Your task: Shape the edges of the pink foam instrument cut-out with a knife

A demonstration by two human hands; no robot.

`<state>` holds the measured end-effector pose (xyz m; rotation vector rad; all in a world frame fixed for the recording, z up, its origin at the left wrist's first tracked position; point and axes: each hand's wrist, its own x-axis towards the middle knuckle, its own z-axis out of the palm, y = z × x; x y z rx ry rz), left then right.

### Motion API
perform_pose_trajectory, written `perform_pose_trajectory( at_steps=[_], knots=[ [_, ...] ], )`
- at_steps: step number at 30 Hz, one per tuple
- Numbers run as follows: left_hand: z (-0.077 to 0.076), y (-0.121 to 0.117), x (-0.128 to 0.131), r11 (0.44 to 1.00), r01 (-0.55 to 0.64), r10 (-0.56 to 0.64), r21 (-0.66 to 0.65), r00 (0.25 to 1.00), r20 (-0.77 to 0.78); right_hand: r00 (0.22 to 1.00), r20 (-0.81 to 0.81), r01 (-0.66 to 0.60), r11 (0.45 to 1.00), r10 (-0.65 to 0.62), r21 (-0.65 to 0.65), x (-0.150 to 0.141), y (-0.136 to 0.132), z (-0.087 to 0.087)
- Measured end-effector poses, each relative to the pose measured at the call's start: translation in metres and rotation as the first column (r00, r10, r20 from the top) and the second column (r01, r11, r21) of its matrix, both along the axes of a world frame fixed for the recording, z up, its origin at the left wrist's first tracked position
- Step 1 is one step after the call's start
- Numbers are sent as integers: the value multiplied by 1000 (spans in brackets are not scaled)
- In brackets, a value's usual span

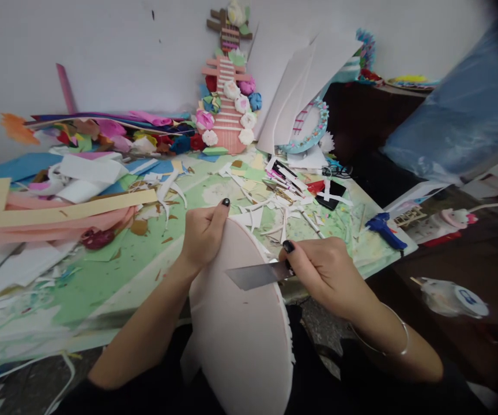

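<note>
One pale pink, oval, foam-like board (pixel 249 334) fills lower centre of frame, its top pinched by the left hand (pixel 204 237) while the right hand (pixel 324 270) grips a grey metal blade (pixel 255 276), the upper rim seemingly trimmed, the ragged lower-right rim unfinished.

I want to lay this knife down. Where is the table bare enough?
Best patch: the green tabletop between the left forearm and the white sheets, though small scraps dot it. Crowded: white offcuts beyond the knife, and paper piled at the back left.

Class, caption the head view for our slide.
Left hand grips a pale, curved-edge panel; right hand holds an angled-tip knife over it.
</note>
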<state>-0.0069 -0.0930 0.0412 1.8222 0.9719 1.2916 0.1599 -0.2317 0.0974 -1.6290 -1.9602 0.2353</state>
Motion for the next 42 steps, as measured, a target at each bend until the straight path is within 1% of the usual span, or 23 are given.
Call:
perform_pose_trajectory(
  at_steps=[3, 6, 8, 11, 14, 18, 21, 27, 32, 36, 39, 42],
  knots=[
    [2, -7, 4, 998, -32, 35, 46, 998, -61, 1000, 4, -18, 1000, 18, 4, -5, -1, 5],
    [6, -12, 4, 997, -14, 22, 74, 995, -101, 998, 29, -47, 999, 46, 28, -10, -1, 10],
    [7, -14, 3, 998, -3, 9, 61, 995, -97, 997, 44, -65, 997, 63, 39, -12, -1, 13],
    [5, -17, 1, 999, 32, -32, -5, 998, -57, 997, 39, -67, 998, 66, 15, -12, -2, 14],
    [1, -18, 0, 997, 61, -62, -43, 998, -11, 998, 30, -58, 998, 59, -16, -12, -2, 13],
    [0, -19, 0, 996, 77, -77, -52, 997, 5, 998, 26, -61, 997, 62, -38, -10, -3, 10],
    [-1, -18, 0, 995, 85, -84, -47, 996, 18, 999, 34, -40, 998, 41, -40, -8, -3, 9],
    [-1, -17, -3, 996, 82, -82, -19, 996, 32, 1000, 20, 14, 996, -12, -89, -2, -3, 5],
    [-1, -15, -4, 995, 98, -96, -30, 995, 35, 1000, -4, 29, 995, -30, -94, 2, -4, -1],
    [0, -14, -4, 998, 58, -58, 17, 998, 3, 999, 0, 39, 994, -39, -98, 4, -5, -2],
    [3, -16, -3, 997, 31, -28, 77, 999, -38, 999, 17, 32, 995, -31, -90, 1, -5, 3],
    [6, -18, -1, 997, 34, -30, 75, 998, -56, 999, 41, -8, 998, 11, -69, -5, -4, 9]
  ],
)
